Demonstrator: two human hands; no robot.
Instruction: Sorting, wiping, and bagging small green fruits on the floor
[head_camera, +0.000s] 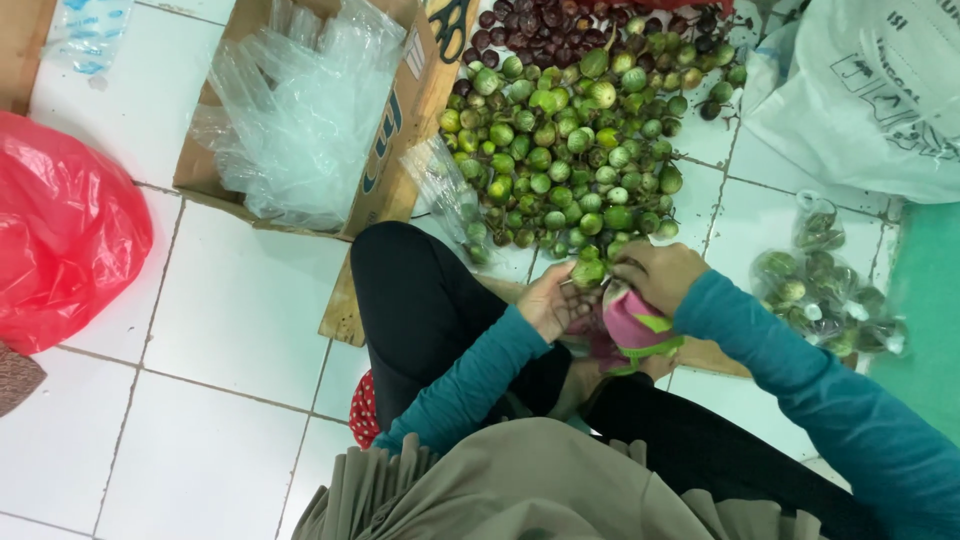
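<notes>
Two hands meet just near of the heaped green fruit (575, 140): the left hand (548, 300) cupped half open under one fruit (588, 271), the right hand (655, 272) pinching its top, steadying it between them.

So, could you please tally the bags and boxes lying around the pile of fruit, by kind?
Red bag: 1
White bag: 1
Clear bags filled with green fruit: 1 cluster, number unclear
Cardboard box of empty clear bags: 1
Total: 4 groups
Both hands, left and right, meet at a green fruit.
</notes>
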